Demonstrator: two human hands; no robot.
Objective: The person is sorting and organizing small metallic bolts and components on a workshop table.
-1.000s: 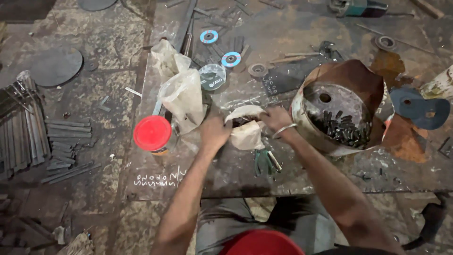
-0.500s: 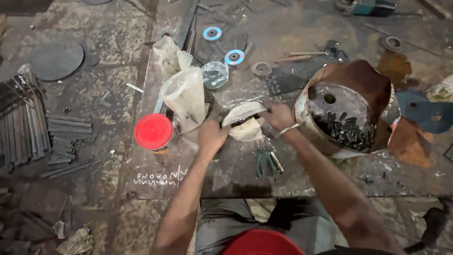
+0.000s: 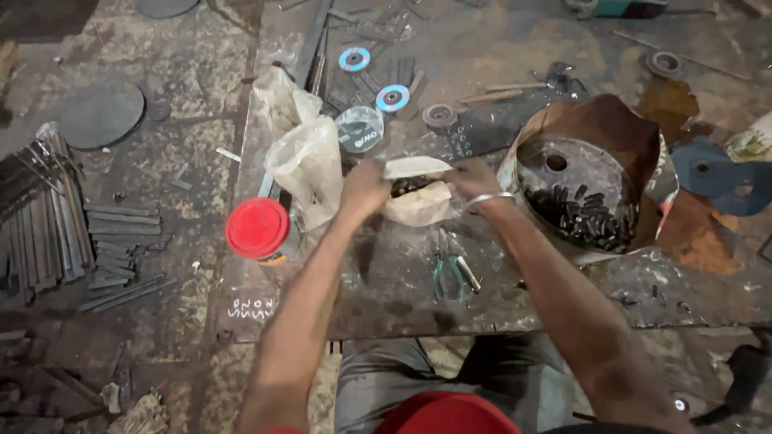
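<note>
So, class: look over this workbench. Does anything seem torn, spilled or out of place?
Yes. The round container on the right has a ragged, torn brown wrapping around it, and small dark metal pieces lie loose inside. Both hands, left hand and right hand, pull open a small bag of similar pieces.

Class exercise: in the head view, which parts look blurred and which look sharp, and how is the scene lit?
Head view: both hands, left hand and right hand, smear with motion blur around the pale bag; the red lid and pliers are fairly sharp; light is dim, warm and even, without hard shadows.
</note>
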